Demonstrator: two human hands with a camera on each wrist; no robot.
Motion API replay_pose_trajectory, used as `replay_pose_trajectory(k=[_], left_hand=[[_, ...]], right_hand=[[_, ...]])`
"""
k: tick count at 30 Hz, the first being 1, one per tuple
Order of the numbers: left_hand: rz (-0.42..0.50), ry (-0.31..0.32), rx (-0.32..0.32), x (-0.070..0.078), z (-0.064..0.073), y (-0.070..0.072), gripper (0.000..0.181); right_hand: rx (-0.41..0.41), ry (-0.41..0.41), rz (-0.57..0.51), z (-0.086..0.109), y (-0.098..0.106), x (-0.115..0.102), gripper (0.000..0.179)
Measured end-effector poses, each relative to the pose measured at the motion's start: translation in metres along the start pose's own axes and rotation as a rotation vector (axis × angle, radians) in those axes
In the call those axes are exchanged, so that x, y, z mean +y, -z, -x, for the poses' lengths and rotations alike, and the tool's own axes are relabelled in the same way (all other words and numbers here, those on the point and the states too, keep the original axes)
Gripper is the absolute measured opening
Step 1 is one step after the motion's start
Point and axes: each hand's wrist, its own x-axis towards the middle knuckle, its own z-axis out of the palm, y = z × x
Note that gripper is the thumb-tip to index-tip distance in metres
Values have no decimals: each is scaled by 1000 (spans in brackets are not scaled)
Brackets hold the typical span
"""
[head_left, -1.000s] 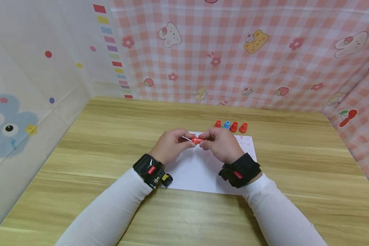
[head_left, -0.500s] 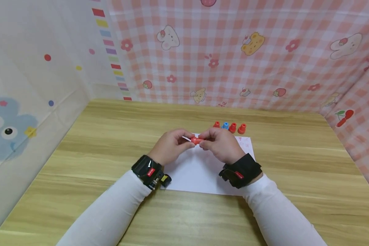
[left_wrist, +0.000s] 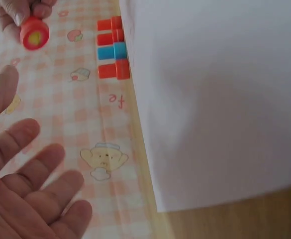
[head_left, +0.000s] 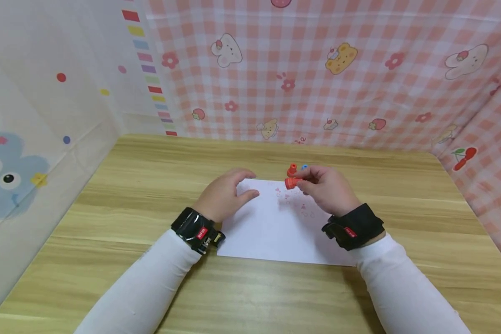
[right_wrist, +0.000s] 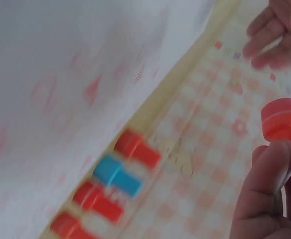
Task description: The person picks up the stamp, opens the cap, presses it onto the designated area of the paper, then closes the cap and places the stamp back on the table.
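Observation:
Between thumb and fingers, my right hand point(head_left: 331, 190) pinches a red toy stamp point(head_left: 291, 183) above the far edge of the white paper point(head_left: 271, 236). Its wide end points left; in the left wrist view that end of the stamp point(left_wrist: 35, 34) shows a yellow centre. My left hand point(head_left: 221, 197) is held over the paper's left part, thumb and fingers spread, with nothing in it. Small red stamped marks point(head_left: 287, 197) show on the upper part of the sheet.
Behind the paper stands a row of stamps, a blue stamp point(right_wrist: 118, 174) among red ones point(right_wrist: 138, 149); my right hand hides part of it in the head view. The wooden table point(head_left: 250, 297) ends at a checked pink cloth point(head_left: 254, 83).
My hands have parted. The right hand has moved right with the red stamp, while the left has let go and opened, shifting slightly left. Marks on the paper have come into view.

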Motion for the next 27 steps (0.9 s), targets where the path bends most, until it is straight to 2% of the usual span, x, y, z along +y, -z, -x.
replay_pose_trajectory(k=[6, 13, 17, 22, 27], left_hand=[[-63, 35, -48, -3, -1, 4, 56], [-113, 64, -87, -6, -1, 8, 62], [-152, 90, -111, -8, -2, 9, 67], [-185, 129, -125, -9, -2, 9, 70], [-198, 142, -129, -10, -3, 9, 71]], right_hand=[[45, -24, 86, 5, 33, 16, 26], [85, -32, 235, 5, 69, 47, 29], [97, -45, 327, 4, 79, 58, 28], [62, -65, 419, -1, 88, 69, 28], [32, -80, 488, -6, 92, 80, 28]])
